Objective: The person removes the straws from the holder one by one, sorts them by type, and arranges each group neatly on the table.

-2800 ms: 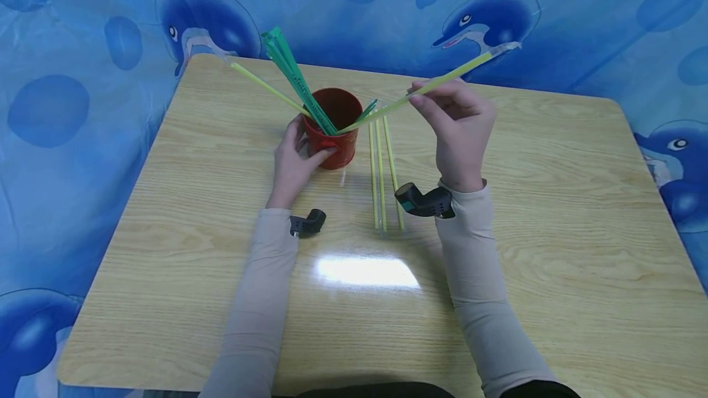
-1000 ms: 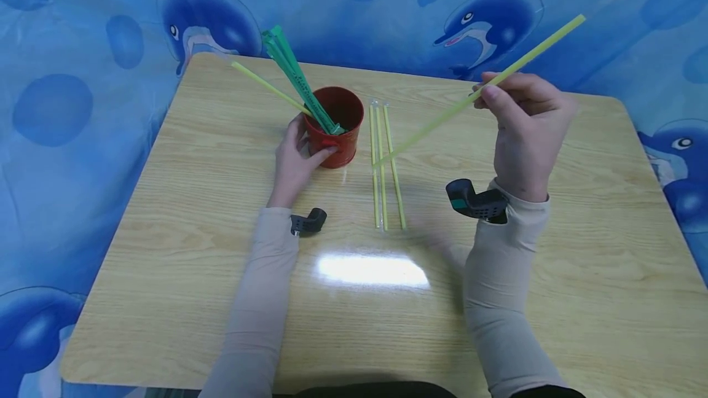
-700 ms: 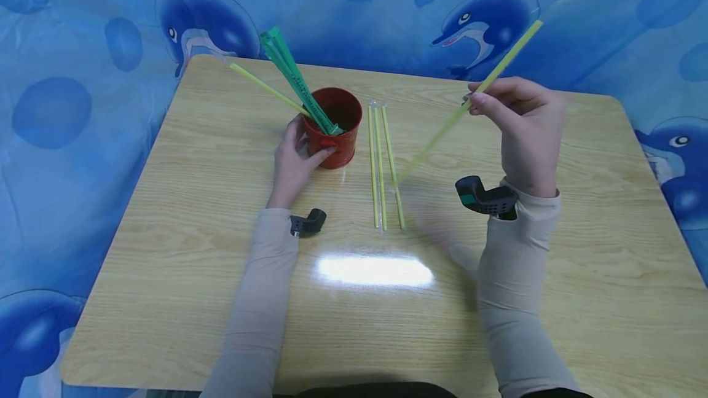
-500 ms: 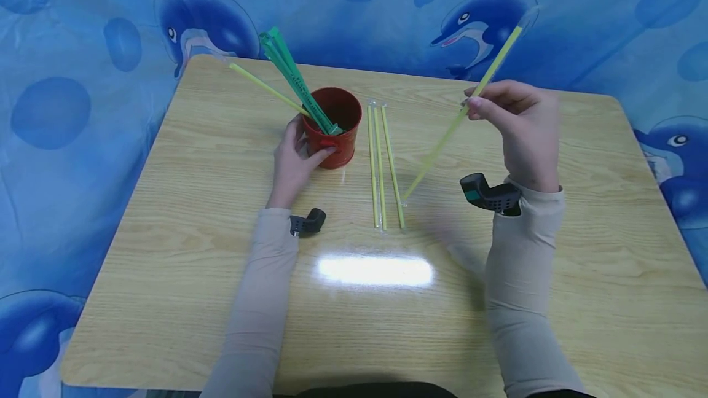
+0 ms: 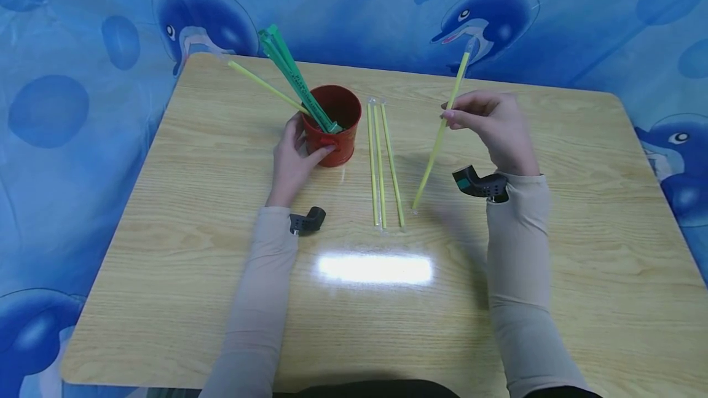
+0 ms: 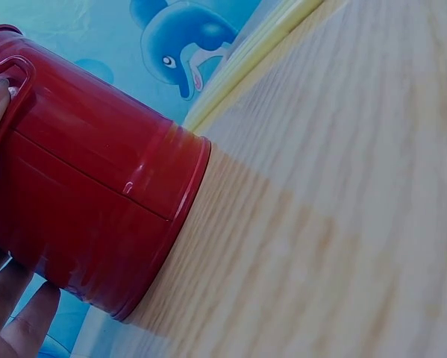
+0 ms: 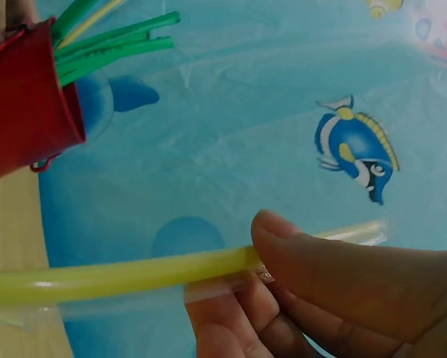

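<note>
Your right grip pinches a long yellow straw in clear wrap, tilted beside three matching yellow straws on the pale wooden surface. Your left grip curls round a shiny red bucket, where slim green packets and another yellow straw lean outward.

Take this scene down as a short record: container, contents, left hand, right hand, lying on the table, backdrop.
container: red bucket, upright on the wooden table
contents: green sticks and one visible yellow straw, leaning out
left hand: holds the red bucket
right hand: pinches another yellow straw, tilted
lying on the table: three yellow straws between the bucket and the right hand
backdrop: blue sheet with printed dolphins
</note>
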The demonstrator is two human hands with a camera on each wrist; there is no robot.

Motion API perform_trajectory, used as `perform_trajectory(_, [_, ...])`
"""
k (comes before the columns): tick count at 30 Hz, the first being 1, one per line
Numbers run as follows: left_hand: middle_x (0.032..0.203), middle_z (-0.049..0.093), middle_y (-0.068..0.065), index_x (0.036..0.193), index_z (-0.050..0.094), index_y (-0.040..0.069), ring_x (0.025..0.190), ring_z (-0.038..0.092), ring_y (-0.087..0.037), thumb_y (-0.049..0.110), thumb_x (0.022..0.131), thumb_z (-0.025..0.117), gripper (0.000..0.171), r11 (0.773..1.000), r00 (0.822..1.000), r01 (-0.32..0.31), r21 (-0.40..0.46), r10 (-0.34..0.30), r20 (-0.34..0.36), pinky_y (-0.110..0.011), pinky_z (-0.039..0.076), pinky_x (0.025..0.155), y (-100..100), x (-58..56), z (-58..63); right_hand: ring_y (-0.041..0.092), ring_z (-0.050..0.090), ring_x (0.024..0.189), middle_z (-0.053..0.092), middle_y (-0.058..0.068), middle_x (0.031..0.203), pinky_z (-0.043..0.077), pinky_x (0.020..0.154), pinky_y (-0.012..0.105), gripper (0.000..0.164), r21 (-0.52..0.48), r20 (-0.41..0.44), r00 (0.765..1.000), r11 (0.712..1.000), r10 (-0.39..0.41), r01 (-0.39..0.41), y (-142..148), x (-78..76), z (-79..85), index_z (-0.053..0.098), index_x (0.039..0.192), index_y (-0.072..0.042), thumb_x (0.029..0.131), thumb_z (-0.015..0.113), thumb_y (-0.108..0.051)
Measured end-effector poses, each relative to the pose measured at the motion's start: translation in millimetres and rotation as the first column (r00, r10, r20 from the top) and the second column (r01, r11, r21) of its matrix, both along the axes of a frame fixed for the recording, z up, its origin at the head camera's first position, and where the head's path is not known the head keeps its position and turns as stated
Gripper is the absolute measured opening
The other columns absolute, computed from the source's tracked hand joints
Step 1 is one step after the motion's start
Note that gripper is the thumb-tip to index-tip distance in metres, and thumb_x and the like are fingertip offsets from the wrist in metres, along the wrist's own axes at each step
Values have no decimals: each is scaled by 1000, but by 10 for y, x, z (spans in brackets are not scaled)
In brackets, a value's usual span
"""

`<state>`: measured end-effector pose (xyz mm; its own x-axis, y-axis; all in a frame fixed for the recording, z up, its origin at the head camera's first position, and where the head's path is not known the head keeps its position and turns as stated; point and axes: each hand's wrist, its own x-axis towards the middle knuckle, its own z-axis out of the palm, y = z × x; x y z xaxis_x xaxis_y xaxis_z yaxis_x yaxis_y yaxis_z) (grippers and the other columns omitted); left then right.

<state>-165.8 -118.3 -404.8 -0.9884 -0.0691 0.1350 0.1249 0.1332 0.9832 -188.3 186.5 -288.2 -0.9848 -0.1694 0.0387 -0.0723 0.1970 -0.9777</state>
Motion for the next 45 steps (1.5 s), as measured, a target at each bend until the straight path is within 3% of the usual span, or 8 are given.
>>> perform_trajectory(8, [147,37,-13,144,32,1,135,36,-22,4,82,72,74,1000,999,12,13,-12,38,-32,36,108,54,120,278,16,65,75,68,5,84,56,70,22,6,5,67,998,1000,-2,2,-5,-160,-192,68,90,1,86,67,-3])
perform_trajectory(23, [147,36,-15,144,31,0,135,35,-24,3,82,72,74,1000,1000,12,16,-13,24,-32,35,108,72,138,341,14,66,72,69,4,82,57,70,26,12,54,202,979,998,-1,-10,-129,-411,-537,66,94,2,88,66,-9])
perform_trajectory(32, [147,36,-15,143,31,-1,135,35,-24,3,83,72,73,1000,999,11,14,-11,33,-32,36,108,66,149,346,11,65,64,69,3,76,57,63,24,6,31,328,944,999,-15,5,-164,-517,-815,69,88,-1,88,66,-6])
perform_trajectory(38, [147,36,-14,144,31,0,135,35,-23,3,83,71,73,1000,999,11,25,-13,52,-32,36,108,60,150,327,12,65,61,68,5,73,57,59,23,10,37,369,929,999,-14,0,-189,-572,-903,71,90,1,88,67,-7])
perform_trajectory(45, [147,36,-14,144,31,0,134,36,-23,3,83,71,73,999,999,16,47,-18,51,-34,37,107,53,151,310,12,65,61,69,5,72,56,58,22,20,125,383,924,992,-15,-36,-227,-616,-965,68,99,7,89,66,-10])
